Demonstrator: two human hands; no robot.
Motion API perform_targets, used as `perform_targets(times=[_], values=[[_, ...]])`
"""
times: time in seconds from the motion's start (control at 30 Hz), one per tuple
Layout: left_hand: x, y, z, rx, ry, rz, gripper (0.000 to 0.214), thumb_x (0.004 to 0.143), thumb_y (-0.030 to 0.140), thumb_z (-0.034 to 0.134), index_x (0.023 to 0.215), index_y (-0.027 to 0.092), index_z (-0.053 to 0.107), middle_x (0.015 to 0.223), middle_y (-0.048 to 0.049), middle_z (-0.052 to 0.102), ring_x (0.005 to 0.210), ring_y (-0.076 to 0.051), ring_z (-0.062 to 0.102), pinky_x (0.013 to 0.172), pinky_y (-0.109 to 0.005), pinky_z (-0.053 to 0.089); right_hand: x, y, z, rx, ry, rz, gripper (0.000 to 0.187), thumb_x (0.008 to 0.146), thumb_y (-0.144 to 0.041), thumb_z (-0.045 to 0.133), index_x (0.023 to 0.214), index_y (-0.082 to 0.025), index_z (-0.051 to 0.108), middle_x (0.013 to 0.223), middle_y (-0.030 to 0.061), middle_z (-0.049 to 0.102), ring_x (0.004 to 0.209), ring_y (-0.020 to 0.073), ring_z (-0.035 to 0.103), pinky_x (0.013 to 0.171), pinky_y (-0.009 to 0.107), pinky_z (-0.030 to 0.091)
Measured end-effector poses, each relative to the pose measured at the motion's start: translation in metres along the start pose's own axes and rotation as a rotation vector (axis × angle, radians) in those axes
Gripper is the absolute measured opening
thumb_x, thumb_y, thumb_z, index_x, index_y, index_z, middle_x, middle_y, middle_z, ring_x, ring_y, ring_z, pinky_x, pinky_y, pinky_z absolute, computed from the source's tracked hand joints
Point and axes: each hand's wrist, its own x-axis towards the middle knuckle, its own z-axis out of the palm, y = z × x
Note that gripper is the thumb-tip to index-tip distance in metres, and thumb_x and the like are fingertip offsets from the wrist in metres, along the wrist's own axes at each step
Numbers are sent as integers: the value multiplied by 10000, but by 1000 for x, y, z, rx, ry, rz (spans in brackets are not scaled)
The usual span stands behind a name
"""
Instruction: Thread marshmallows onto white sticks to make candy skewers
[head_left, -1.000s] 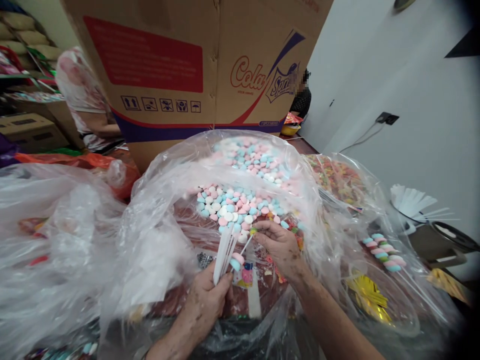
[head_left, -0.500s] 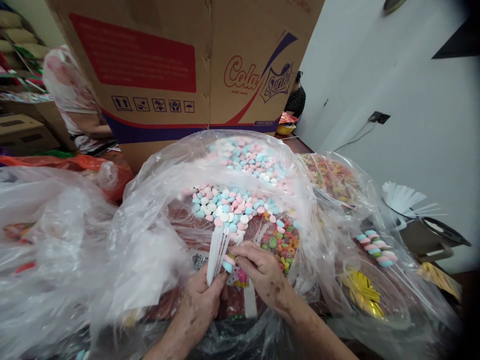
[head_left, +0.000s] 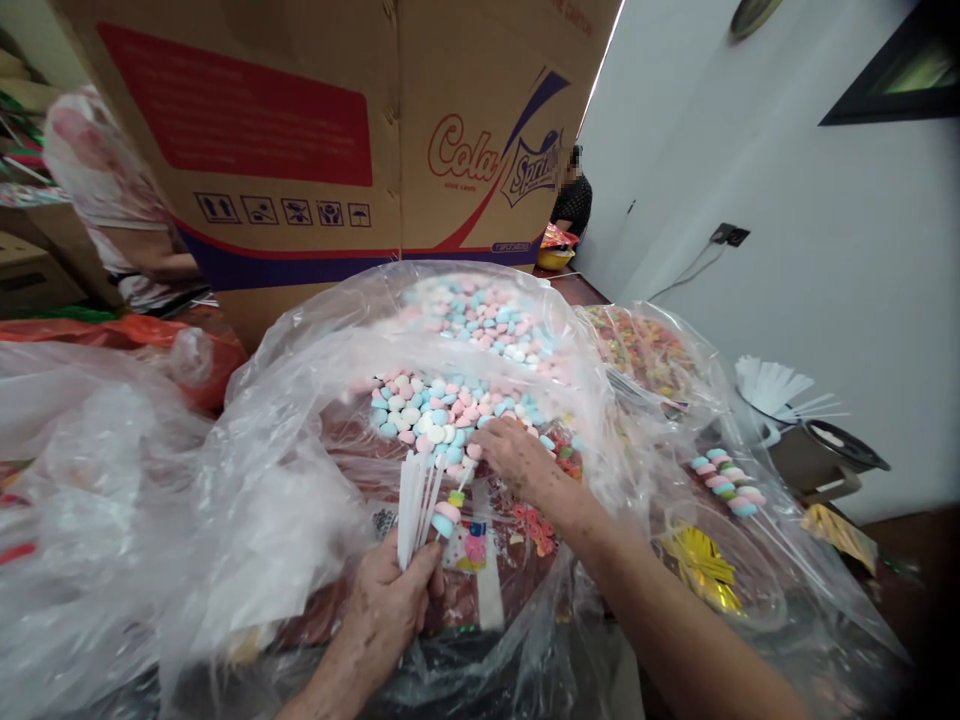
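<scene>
A bundle of flat white sticks (head_left: pixel 411 500) stands upright in my left hand (head_left: pixel 391 588), which is closed around it. Beside the bundle, the same hand holds a thin skewer threaded with blue, pink and green candies (head_left: pixel 446 515). My right hand (head_left: pixel 521 460) reaches over the front edge of a pile of pink, blue and white candies (head_left: pixel 427 405). Its fingers are bent together among them, and what is between the fingertips is hidden. Red ring-shaped gummies (head_left: pixel 534 528) lie below my right forearm. Clear plastic bags (head_left: pixel 292 450) surround the pile.
A large cardboard carton (head_left: pixel 300 130) stands behind the candy. On the right are a finished candy skewer (head_left: pixel 727 482), gold twist ties (head_left: pixel 705 565) and a dark pitcher (head_left: pixel 825 455) near more white sticks (head_left: pixel 776 390). Another person (head_left: pixel 112 200) is at the far left, one more behind the carton.
My right hand has left the skewer by my left hand and moved up and forward to the candy pile. A green candy now shows above the pink one on the skewer. The view has shifted slightly.
</scene>
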Motion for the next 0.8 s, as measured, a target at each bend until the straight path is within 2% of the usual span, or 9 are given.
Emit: perform_targets(times=[0.1, 0.2, 0.37, 0.47, 0.57, 0.73, 0.8], values=[[-1, 4, 2, -36, 10, -32, 302, 644, 498, 626, 598, 215, 530, 353, 82, 487, 252, -65, 337, 299, -180, 218, -9, 8, 2, 16, -108, 198, 246, 862, -68, 482, 981, -188, 661, 937, 80, 676, 847, 201, 597, 714, 271, 413], [-2, 5, 2, -29, 4, -30, 285, 655, 479, 620, 602, 212, 538, 337, 87, 470, 261, -66, 343, 309, -175, 227, -17, 19, -5, 90, -79, 373, 222, 873, -157, 495, 1039, -190, 639, 863, 61, 679, 777, 196, 590, 684, 269, 386], [-2, 4, 2, -17, -4, -18, 276, 690, 464, 620, 603, 212, 550, 307, 99, 430, 266, -69, 338, 319, -175, 239, -19, 31, -18, 339, 112, 375, 215, 813, -207, 514, 951, -195, 678, 899, 46, 647, 823, 185, 584, 733, 277, 409], [-2, 3, 1, -9, -4, -17, 281, 694, 462, 622, 591, 212, 545, 303, 99, 422, 270, -73, 347, 320, -174, 244, -20, 27, -21, 521, 81, 444, 217, 801, -264, 545, 981, -202, 648, 759, -12, 613, 697, 162, 564, 643, 261, 401], [-1, 2, 0, -6, -9, -13, 293, 703, 463, 634, 581, 213, 541, 310, 95, 432, 270, -74, 354, 320, -177, 255, -22, 12, -17, 560, -9, 382, 119, 817, -266, 553, 904, -213, 614, 700, -37, 580, 662, 149, 537, 629, 255, 389], [-1, 0, -1, -2, -21, -12, 304, 703, 468, 651, 580, 212, 544, 313, 95, 442, 260, -72, 343, 317, -183, 262, -21, -16, 0, 433, 34, 80, 121, 853, -165, 502, 894, -193, 613, 939, 58, 651, 924, 198, 550, 843, 323, 412], [-1, 1, 0, -11, -20, -12, 298, 707, 465, 643, 586, 211, 545, 321, 95, 448, 265, -70, 345, 318, -179, 253, -20, -19, 1, 506, 18, 64, 125, 860, -175, 502, 917, -199, 611, 912, 47, 651, 894, 190, 557, 819, 311, 422]])
